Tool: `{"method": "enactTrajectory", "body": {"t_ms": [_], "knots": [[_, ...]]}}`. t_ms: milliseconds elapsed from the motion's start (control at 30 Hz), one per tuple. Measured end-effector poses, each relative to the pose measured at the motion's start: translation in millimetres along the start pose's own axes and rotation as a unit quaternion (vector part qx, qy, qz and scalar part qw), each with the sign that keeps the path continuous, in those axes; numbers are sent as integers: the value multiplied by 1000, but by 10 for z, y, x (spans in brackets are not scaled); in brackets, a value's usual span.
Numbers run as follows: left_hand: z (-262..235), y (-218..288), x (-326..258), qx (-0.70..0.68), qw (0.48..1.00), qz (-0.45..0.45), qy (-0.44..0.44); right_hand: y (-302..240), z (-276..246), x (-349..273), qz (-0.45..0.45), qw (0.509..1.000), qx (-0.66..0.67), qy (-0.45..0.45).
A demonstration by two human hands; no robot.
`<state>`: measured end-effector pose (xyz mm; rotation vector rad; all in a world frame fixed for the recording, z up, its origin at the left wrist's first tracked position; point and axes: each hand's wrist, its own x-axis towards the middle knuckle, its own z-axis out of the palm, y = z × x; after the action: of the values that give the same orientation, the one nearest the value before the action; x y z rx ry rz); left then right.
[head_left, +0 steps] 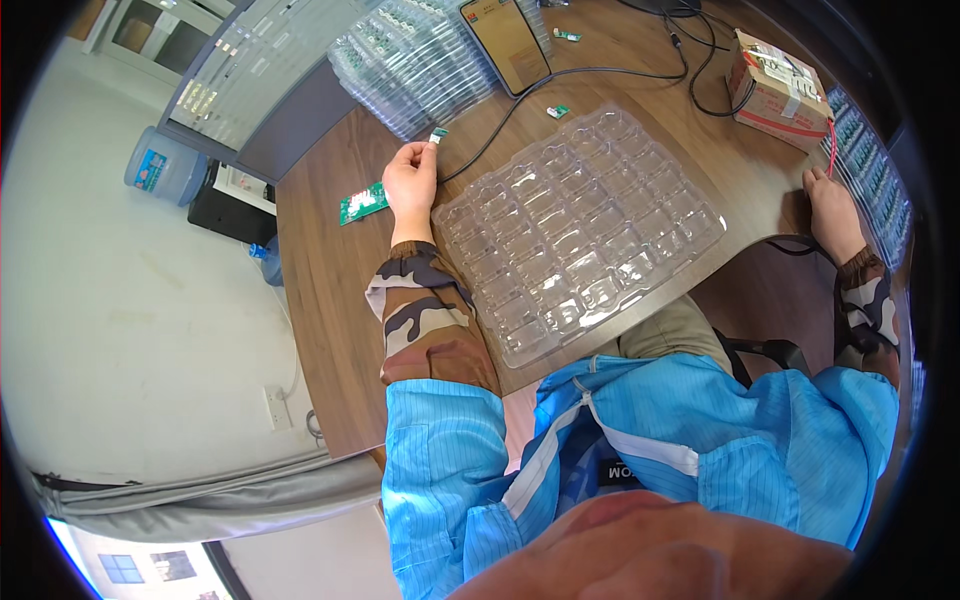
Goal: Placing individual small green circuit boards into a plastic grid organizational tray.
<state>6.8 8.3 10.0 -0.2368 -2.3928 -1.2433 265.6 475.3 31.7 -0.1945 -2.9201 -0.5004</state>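
My left hand (pixel 410 190) pinches a small green-and-white circuit board (pixel 438 135) between thumb and fingertips, above the table left of the clear tray. A larger green circuit board (pixel 362 204) with white parts lies beside that hand's wrist. The clear plastic tray (pixel 590 215), moulded in rows of pockets, lies flat in front of me. At the table's right edge my right hand (pixel 836 212) has its fingers curled in, close to a red wire (pixel 832 150) that comes down from a cardboard box (pixel 778 92). Whatever its fingers hold is hidden.
Stacked clear trays (pixel 415 65) of boards stand at the back, with a phone (pixel 508 45) leaning on them. A black cable (pixel 590 70) crosses the table near a loose small board (pixel 558 112). More filled trays (pixel 872 170) lie at the far right.
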Motion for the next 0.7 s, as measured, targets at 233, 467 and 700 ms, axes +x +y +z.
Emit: {"method": "enactTrajectory", "body": {"t_ms": [233, 467, 700], "knots": [[-15, -7, 40, 1, 1000, 15, 0, -25, -37, -14, -9, 999, 26, 31], [-23, -18, 4, 40, 999, 3, -16, 39, 0, -89, -38, 999, 4, 1], [-12, -45, -17, 44, 998, -4, -32, 46, -71, -92, -11, 996, 82, -45]]}}
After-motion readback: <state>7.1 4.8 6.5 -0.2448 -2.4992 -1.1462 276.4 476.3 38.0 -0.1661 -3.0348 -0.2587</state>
